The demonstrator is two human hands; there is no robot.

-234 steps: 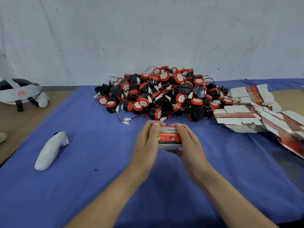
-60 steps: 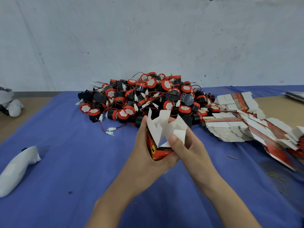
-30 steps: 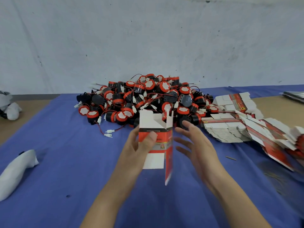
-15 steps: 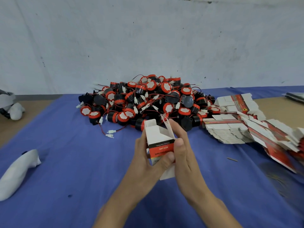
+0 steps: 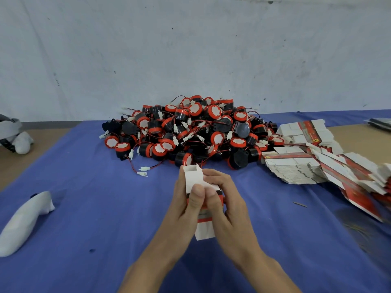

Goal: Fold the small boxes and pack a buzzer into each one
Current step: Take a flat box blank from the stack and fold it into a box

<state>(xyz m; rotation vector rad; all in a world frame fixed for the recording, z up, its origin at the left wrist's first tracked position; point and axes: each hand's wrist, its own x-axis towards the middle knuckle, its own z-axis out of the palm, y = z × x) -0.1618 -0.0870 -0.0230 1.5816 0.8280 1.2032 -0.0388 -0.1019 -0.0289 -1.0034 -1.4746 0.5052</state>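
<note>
A small red, black and white cardboard box (image 5: 193, 176) is held upright above the blue cloth (image 5: 105, 208), its white top flaps partly up and a white bottom flap hanging below. My left hand (image 5: 186, 206) grips its left side with the thumb on the front. My right hand (image 5: 224, 199) wraps its right side, thumb beside the left thumb, fingers curled over the top flap. Behind them lies a big pile of black and red buzzers (image 5: 190, 132) with red wires and white plugs. Whether the box holds a buzzer is hidden.
A fanned stack of flat unfolded boxes (image 5: 313, 161) spreads along the right. A white handheld controller (image 5: 23, 220) lies at the left on the cloth, and a white headset (image 5: 12, 136) sits at the far left edge. A white wall stands behind the table.
The box was turned upright, and both hands have closed tighter round it. My right fingers now curl over the top flap, folding it down.
</note>
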